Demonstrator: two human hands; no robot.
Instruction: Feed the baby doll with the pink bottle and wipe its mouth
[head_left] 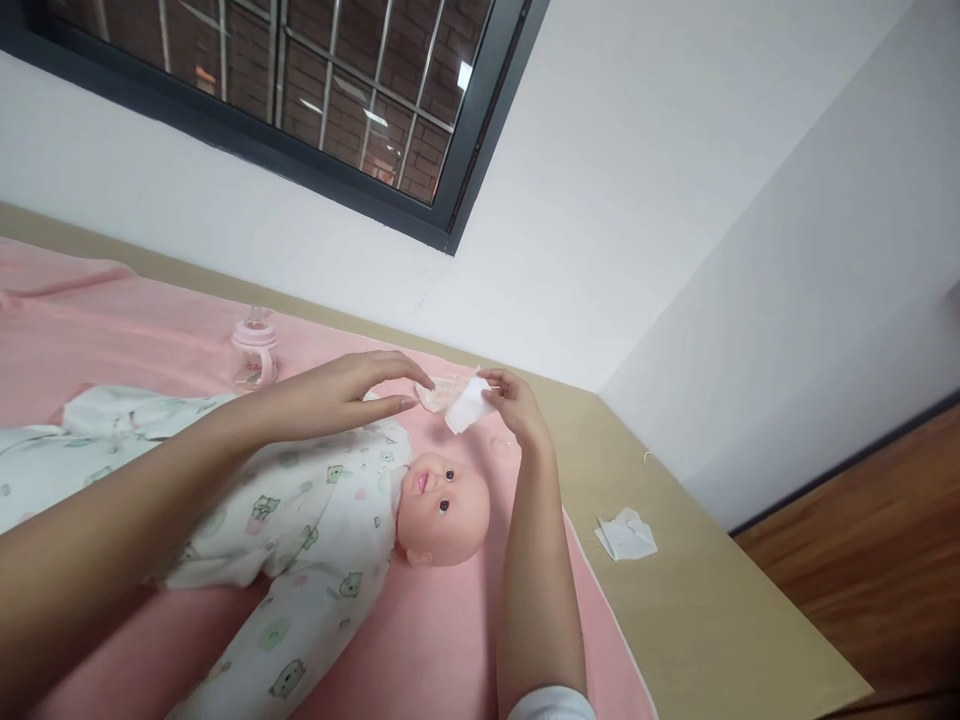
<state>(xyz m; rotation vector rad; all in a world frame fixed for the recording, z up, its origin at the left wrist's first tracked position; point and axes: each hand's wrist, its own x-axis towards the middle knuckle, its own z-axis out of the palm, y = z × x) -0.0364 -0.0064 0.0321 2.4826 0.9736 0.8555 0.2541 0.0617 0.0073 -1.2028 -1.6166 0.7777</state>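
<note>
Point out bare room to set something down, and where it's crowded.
Bare tan tabletop lies between the loose white paper and its near corner; bare pink cloth between doll and right forearm. Crowded: around left hand, right hand, held paper, clear plastic.

At eight o'clock, the doll's outfit (300,510) is white, printed with green bears and pale pink motifs. The doll's head (448,515) at seven is peachy pink, with pink lips (422,484) and dark eyes (444,506). The cloth (450,632) at six is plain pink, the tissue (469,404) near centre plain white. The bottle (252,352) at nine has pink trim; the surface (735,620) at four is tan.
</note>
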